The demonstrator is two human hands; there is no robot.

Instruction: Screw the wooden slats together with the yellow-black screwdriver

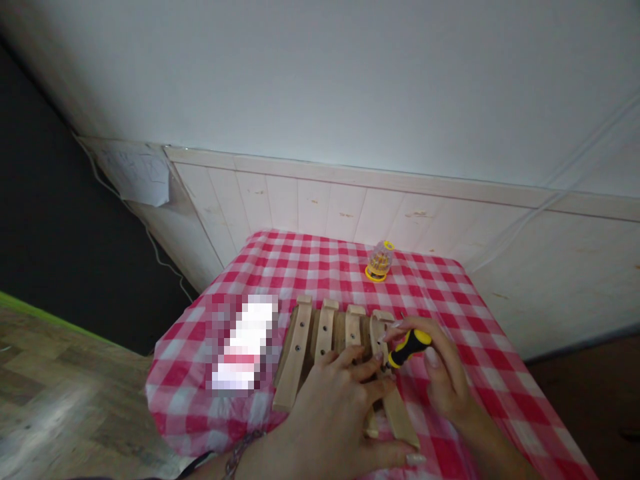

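Note:
A wooden slatted piece, with several pale slats screwed across darker wood, lies on the table in front of me. My left hand rests over its middle and right slats, fingers spread. Its fingertips reach the rightmost slat, beside the tool's tip, and its thumb is stretched out near the close edge. In my right hand is a yellow and black screwdriver, tilted, its handle between thumb and fingers. The tip points down-left at the rightmost slat. Left fingers partly hide the contact there, so I cannot tell whether it sits in a screw.
Farther back stands a clear container with a yellow base, small bits inside. A red-and-white checked cloth covers the table. Left of the wood is a blurred-out patch. White panelling runs behind the table.

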